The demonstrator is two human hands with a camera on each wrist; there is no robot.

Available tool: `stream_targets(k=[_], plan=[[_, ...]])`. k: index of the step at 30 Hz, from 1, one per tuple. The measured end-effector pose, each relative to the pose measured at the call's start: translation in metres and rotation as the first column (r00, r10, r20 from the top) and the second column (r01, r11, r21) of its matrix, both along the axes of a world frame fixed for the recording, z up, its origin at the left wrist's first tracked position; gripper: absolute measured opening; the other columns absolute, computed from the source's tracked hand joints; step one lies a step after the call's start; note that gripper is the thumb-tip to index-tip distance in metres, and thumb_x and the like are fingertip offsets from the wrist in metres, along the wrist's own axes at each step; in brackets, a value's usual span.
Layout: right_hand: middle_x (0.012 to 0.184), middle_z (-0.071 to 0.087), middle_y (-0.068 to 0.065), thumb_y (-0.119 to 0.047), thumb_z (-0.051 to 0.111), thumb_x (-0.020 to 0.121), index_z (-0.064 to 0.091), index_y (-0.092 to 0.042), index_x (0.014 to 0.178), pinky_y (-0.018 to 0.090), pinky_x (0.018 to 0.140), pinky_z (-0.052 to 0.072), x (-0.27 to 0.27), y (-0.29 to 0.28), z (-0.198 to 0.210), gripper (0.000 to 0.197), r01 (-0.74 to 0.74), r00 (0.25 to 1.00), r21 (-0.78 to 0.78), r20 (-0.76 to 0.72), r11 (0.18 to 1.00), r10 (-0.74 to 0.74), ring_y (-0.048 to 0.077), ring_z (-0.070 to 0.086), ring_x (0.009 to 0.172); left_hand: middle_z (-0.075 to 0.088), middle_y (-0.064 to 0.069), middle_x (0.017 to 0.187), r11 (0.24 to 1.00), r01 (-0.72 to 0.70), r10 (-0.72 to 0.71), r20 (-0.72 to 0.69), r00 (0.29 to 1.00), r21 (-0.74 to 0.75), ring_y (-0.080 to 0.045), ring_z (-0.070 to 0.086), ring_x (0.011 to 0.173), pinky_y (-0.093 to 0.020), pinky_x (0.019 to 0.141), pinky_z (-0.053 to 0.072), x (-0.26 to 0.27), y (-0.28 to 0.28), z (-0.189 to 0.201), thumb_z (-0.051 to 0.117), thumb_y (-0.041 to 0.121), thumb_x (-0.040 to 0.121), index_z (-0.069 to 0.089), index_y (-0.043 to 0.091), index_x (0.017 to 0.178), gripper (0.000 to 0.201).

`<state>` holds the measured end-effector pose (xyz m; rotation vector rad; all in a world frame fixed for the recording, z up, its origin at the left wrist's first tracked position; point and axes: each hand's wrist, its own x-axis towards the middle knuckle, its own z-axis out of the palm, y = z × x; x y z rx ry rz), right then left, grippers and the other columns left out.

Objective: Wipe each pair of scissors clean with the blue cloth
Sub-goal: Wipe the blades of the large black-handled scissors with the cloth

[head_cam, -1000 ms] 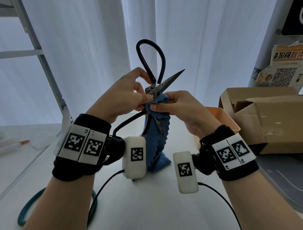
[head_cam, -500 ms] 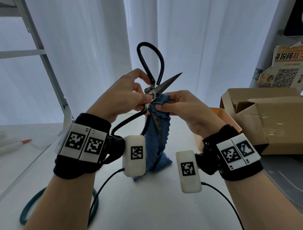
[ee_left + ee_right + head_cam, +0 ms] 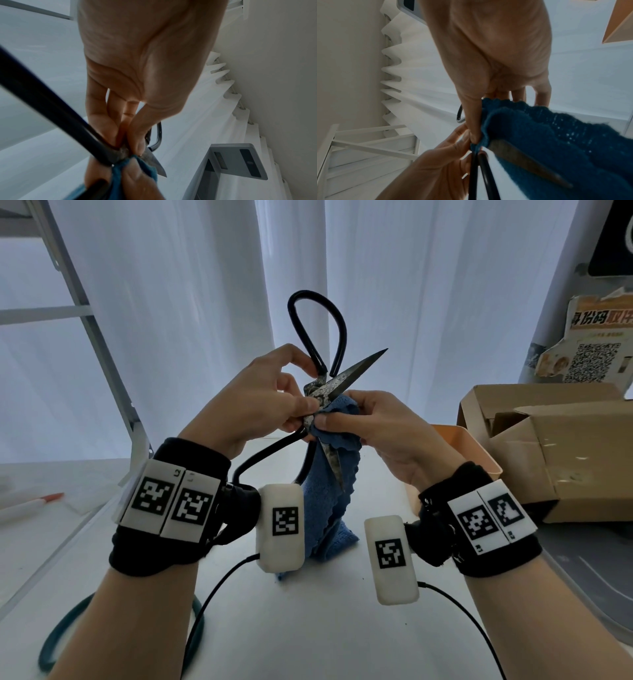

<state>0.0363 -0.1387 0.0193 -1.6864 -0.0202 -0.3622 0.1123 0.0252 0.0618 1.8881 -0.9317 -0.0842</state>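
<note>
1. The scissors (image 3: 329, 386) are held up in the air above the white table (image 3: 308, 628), blades spread apart: one blade points up and to the right, the other points down in front of the cloth.
2. The left hand (image 3: 253, 402) has its fingers curled tight round the scissors at the pivot, thumb and fingertips pinching the metal where the blades cross. One black handle loop rises above that hand; the other runs down past its wrist.
3. The right hand (image 3: 383, 429) pinches the blue cloth (image 3: 325, 508) between thumb and fingers, right against the pivot and touching the left fingertips.
4. The cloth is bunched at the pinch, lies behind the lower blade, and hangs down until its bottom end rests on the table.
5. A cardboard box (image 3: 561, 446) and an orange tray (image 3: 472, 453) stand to the right.
</note>
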Motion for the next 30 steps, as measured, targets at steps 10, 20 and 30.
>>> stream_targets(k=[10,20,30], plan=[[0.104,0.075,0.012,-0.004,0.071,0.087,0.072,-0.003,0.111,0.018,0.073,0.054,-0.0023,0.001,0.0019,0.024,-0.026,1.0,0.039,-0.015,0.999,0.026,0.015,0.071,0.091,0.056,0.007,0.061,1.0,0.019,-0.019,-0.003,1.0,-0.008,-0.012,0.061,0.058,-0.025,0.064,0.053,0.0009,0.0003,-0.0007,0.069,0.005,0.09,0.062,0.022,0.112,0.029],[0.099,0.077,0.01,-0.01,0.081,0.078,0.062,0.0,0.113,0.03,0.083,0.059,0.0018,0.005,-0.0014,0.041,0.093,0.995,0.101,0.011,0.99,-0.095,0.022,0.074,0.092,0.056,0.003,0.066,1.0,-0.006,0.007,0.032,0.999,-0.028,-0.011,0.059,0.058,-0.024,0.064,0.053,0.0018,0.0021,-0.0001,0.068,0.006,0.091,0.06,0.023,0.114,0.029],[0.103,0.077,0.006,-0.026,0.073,0.089,0.077,-0.009,0.103,0.032,0.091,0.052,0.0004,0.0072,-0.001,0.022,0.11,0.993,-0.081,-0.026,0.991,-0.113,0.019,0.067,0.109,0.057,0.0,0.068,0.998,-0.025,0.027,0.039,0.999,-0.049,-0.013,0.06,0.058,-0.021,0.061,0.053,0.0044,0.0027,-0.0006,0.069,0.006,0.091,0.059,0.021,0.116,0.031]])
